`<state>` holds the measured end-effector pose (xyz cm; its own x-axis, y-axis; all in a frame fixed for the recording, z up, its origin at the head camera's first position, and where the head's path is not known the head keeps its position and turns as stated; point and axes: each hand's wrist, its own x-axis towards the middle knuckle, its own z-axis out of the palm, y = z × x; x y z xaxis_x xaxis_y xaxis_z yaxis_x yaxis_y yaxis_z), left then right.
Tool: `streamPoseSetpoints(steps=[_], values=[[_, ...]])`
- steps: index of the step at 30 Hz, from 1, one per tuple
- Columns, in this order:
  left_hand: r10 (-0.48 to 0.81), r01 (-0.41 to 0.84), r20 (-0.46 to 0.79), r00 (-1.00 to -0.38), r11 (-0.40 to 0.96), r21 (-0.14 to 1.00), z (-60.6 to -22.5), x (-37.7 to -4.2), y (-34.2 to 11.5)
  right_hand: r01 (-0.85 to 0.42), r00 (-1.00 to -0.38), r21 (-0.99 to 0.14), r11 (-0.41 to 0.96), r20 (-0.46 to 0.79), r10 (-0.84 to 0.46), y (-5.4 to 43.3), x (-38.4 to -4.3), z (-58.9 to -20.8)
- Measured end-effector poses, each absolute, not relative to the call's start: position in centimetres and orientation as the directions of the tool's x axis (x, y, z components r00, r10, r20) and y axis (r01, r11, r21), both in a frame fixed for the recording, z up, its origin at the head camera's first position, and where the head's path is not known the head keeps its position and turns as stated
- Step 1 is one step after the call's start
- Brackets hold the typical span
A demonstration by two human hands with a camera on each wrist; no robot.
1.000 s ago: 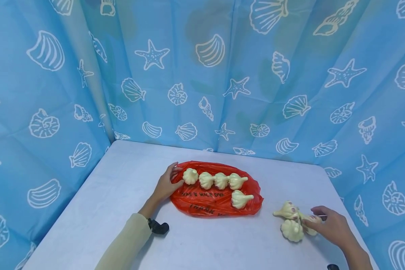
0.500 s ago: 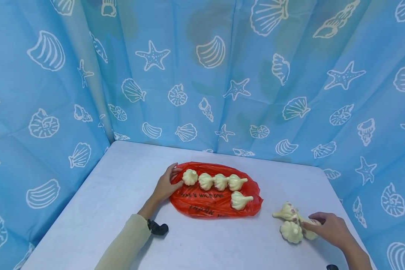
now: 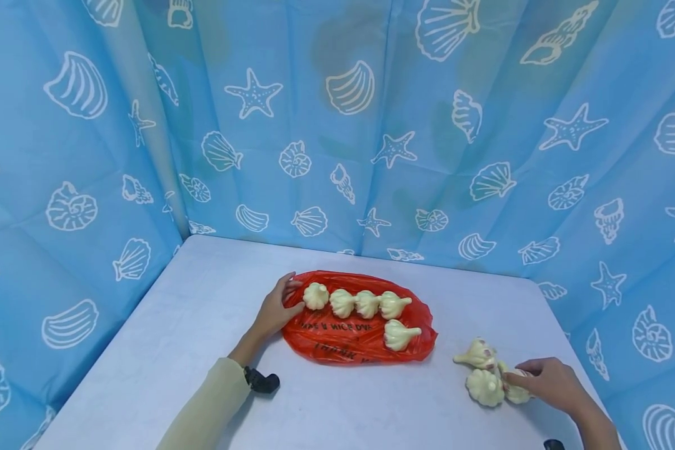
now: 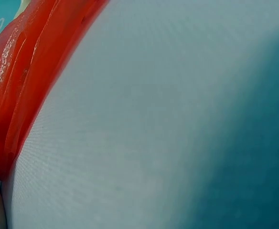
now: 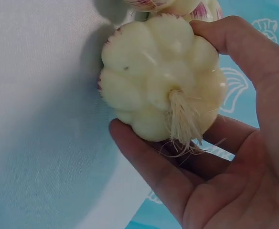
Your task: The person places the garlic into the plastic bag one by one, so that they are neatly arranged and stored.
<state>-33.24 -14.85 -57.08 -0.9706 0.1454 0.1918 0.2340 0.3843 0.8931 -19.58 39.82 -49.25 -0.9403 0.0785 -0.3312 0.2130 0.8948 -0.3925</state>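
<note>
A red plastic bag with dark printed lettering lies flat on the white table. On it sit several garlic bulbs, most of them in a row near its far side, plus one garlic bulb nearer the front right. My left hand holds the bag's left edge, where the plastic bunches toward the fingers in the left wrist view. Farther right, my right hand grips a garlic bulb, thumb on one side and fingers on the other, its root tuft facing the wrist camera.
Close beside the gripped bulb lie two more garlic bulbs, one with a stem pointing left and one rounder bulb. Blue curtains with white shell prints stand behind and at both sides of the white table.
My right hand's fingers have lowered and closed in round the garlic bulb. My left hand stays at the bag's edge; the bag and the bulbs on it keep their places.
</note>
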Motion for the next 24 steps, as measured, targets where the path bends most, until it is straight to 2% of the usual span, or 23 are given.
streamPoseSetpoints(steps=[6,16,24], values=[[0.146,0.234,0.191,-0.971,0.389,0.891,-56.9,-33.2,-15.1,0.222,-0.943,-0.400,0.889,-0.320,0.091,39.7,-20.3,-49.0],[0.136,0.224,0.185,-0.973,0.389,0.894,-57.1,-33.2,-15.0,0.192,-0.981,-0.452,0.871,-0.104,0.163,39.7,-22.2,-49.7],[0.130,0.218,0.181,-0.975,0.394,0.893,-57.1,-33.2,-14.7,0.178,-0.983,-0.486,0.855,-0.049,0.177,39.5,-22.8,-50.2]])
